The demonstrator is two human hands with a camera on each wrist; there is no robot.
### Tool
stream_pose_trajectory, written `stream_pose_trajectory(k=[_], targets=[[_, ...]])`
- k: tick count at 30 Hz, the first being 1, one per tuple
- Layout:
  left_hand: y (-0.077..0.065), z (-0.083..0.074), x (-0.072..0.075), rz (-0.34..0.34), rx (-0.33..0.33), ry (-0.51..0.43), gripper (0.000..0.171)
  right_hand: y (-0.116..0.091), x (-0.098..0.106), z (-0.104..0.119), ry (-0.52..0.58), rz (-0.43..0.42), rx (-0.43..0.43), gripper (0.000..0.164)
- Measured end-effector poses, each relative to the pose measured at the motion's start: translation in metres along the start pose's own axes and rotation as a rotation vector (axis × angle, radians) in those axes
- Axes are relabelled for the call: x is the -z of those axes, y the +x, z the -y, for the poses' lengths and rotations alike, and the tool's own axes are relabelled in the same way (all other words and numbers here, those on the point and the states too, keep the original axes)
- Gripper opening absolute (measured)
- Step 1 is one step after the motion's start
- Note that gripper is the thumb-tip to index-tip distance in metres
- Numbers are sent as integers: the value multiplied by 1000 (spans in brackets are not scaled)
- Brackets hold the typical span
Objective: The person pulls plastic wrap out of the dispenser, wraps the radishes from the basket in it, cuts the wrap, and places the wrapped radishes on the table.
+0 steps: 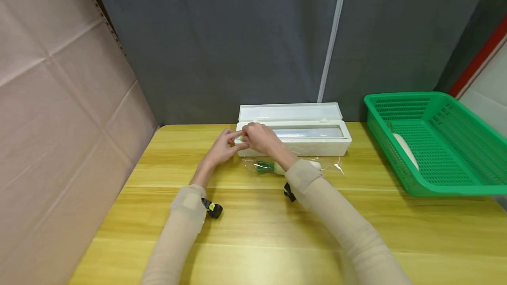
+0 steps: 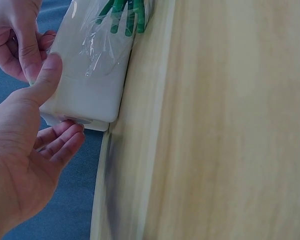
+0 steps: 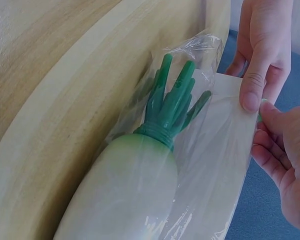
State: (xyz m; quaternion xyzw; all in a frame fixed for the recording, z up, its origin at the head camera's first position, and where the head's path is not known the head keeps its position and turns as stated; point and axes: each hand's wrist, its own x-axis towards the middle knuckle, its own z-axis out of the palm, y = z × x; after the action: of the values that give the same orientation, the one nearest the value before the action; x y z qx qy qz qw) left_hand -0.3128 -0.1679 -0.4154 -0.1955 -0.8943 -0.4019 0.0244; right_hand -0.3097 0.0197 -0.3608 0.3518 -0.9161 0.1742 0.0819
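Observation:
A long white cling film dispenser (image 1: 309, 147) lies at the table's back edge, its lid raised. My left hand (image 1: 223, 147) grips its left end, thumb on top and fingertips under the edge in the left wrist view. At that same end, my right hand (image 3: 295, 160) pinches a small green slider (image 3: 261, 112), mostly hidden by the fingers. Along the dispenser's front lies a white radish (image 3: 125, 185) with a green stem top, under clear film (image 1: 334, 165). The right forearm covers part of the radish in the head view.
A green plastic basket (image 1: 431, 191) stands at the right, with another white radish (image 1: 405, 151) inside against its left wall. A dark grey curtain (image 1: 222, 47) hangs behind the table (image 1: 245, 241). Pinkish cloth (image 1: 59, 122) covers the left side.

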Motion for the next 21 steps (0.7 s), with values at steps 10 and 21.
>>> stream_pose_trajectory(k=[10, 21], targets=[[-2, -1, 0, -3, 11, 4, 61, -3, 2, -1, -7, 5, 14, 10], [-4, -7, 2, -6, 1, 4, 60, -7, 8, -3, 5, 9, 2, 8]])
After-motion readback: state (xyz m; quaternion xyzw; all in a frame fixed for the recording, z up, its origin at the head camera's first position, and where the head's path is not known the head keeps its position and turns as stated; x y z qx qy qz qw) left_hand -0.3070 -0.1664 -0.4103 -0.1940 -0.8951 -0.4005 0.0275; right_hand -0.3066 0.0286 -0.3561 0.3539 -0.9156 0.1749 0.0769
